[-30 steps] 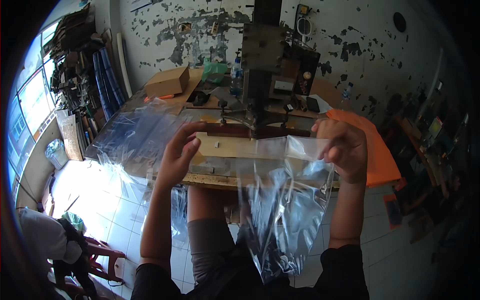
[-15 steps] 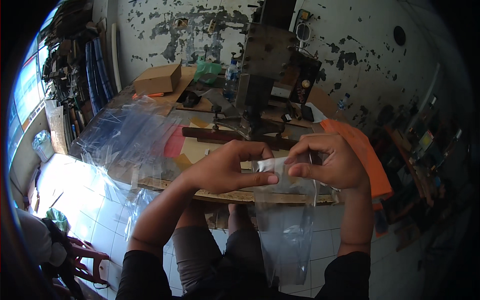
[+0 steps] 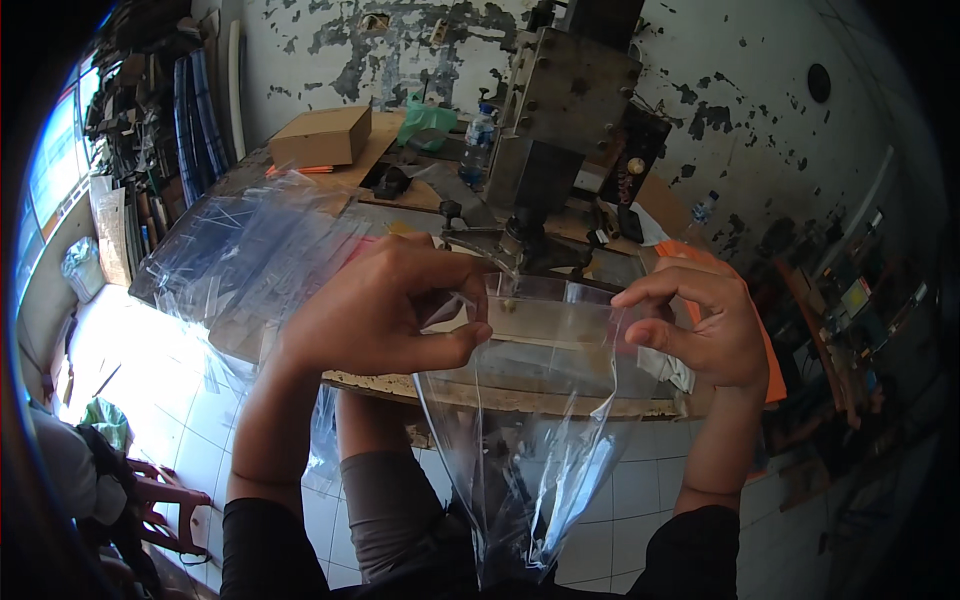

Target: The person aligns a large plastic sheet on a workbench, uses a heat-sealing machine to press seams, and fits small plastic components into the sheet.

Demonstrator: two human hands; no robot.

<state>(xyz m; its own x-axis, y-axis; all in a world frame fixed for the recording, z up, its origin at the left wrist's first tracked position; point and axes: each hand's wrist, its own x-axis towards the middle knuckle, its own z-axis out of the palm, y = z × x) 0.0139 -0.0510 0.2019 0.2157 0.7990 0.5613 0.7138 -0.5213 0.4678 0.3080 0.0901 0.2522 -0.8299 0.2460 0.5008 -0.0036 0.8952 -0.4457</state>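
Note:
Between my hands hangs a clear plastic sheet (image 3: 530,420), spread wide at the top and narrowing in shiny creases towards my lap. My left hand (image 3: 385,310) pinches its upper left part between thumb and bent fingers. On the other side, my right hand (image 3: 705,320) has thumb and forefinger at its upper right edge; the exact grip there is partly see-through and hard to make out. Behind the sheet stands a dark metal press (image 3: 560,130) on the worktable (image 3: 500,398), with its base close beyond the sheet's top edge.
Many loose clear plastic sheets (image 3: 240,250) cover the table's left side. A brown cardboard box (image 3: 320,137), a green plastic bag (image 3: 428,122) and a water bottle (image 3: 478,148) stand at the back. Orange material (image 3: 772,350) lies at the right. A red stool (image 3: 170,500) stands lower left.
My hands have moved apart, and the plastic has gone from a narrow hanging strip to a widely spread sheet. The view has shifted slightly, with the press now further right.

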